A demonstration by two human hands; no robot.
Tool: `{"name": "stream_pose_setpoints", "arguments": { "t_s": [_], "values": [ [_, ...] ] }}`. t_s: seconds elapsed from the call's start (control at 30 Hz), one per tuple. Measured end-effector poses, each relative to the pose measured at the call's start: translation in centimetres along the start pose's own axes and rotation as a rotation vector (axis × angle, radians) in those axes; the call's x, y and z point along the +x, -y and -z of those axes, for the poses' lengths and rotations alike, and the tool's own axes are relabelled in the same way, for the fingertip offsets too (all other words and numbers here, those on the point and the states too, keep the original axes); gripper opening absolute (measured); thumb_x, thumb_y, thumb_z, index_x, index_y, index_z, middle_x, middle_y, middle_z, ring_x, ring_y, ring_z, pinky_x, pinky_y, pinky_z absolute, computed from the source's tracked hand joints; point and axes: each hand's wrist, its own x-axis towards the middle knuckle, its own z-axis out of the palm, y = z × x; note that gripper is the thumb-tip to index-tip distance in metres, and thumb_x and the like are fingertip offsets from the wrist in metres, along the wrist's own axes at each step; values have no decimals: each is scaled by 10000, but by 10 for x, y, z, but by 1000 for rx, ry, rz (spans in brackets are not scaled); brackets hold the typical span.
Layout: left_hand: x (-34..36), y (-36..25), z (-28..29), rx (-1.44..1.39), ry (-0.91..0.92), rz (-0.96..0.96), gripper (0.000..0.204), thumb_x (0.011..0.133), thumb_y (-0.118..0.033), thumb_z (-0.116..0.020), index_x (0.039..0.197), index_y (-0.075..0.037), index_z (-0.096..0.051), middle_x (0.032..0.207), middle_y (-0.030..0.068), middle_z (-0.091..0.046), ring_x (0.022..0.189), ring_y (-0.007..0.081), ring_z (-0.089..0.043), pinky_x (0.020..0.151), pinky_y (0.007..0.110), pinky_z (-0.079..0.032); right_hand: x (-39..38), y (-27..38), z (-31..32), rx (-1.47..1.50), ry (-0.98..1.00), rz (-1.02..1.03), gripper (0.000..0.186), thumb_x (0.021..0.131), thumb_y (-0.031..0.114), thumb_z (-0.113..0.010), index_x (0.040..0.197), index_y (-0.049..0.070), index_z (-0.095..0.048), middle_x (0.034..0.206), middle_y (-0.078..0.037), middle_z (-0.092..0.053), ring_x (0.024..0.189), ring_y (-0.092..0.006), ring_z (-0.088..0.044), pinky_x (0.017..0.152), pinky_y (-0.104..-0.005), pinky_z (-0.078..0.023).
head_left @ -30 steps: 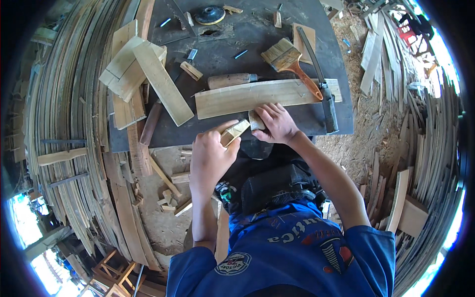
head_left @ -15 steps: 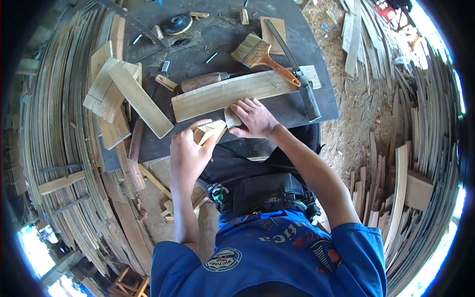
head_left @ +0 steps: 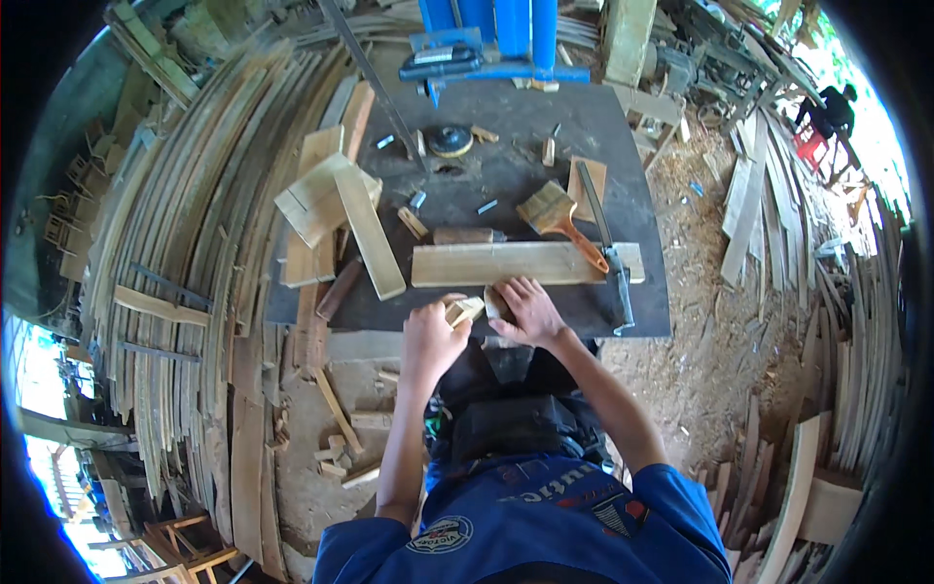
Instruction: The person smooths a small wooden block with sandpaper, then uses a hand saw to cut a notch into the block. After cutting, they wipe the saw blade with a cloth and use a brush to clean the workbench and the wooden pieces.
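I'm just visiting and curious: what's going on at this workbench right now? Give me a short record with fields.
Setting: outdoor wood workshop, dark worktable ringed by stacks of curved wooden slats
Left hand: holds a small wooden block at the table's near edge
Right hand: rests on the table beside the block; what it grips is hidden
On the table: long flat plank, paintbrush with an orange handle, loose boards at the left, a round disc
Ground: sawdust and offcuts
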Motion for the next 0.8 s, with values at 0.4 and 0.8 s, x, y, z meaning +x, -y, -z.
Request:
{"name": "stream_pose_setpoints", "arguments": {
  "t_s": [0.4,0.8],
  "values": [
    [8,-22,-13,-364,94,-217,297,724,-99,-636,1012,-29,-626,900,173,-643,874,270,-632,770,317,-483,-30,15,13,1007,-214,-532,613,765,74,-446,1337,-28,-249,1360,-238,-286,1277,-343,-275,1063,-374,-199],
    [7,-19,-27,-326,281,16,186,722,-59,-583,871,53,-580,710,237,-604,744,352,-625,631,385,-485,-9,52,29,343,-181,-129,762,652,-7,-489,1365,18,-223,1407,-190,-225,1321,-330,-174,1093,-405,-144]
  ]
}}
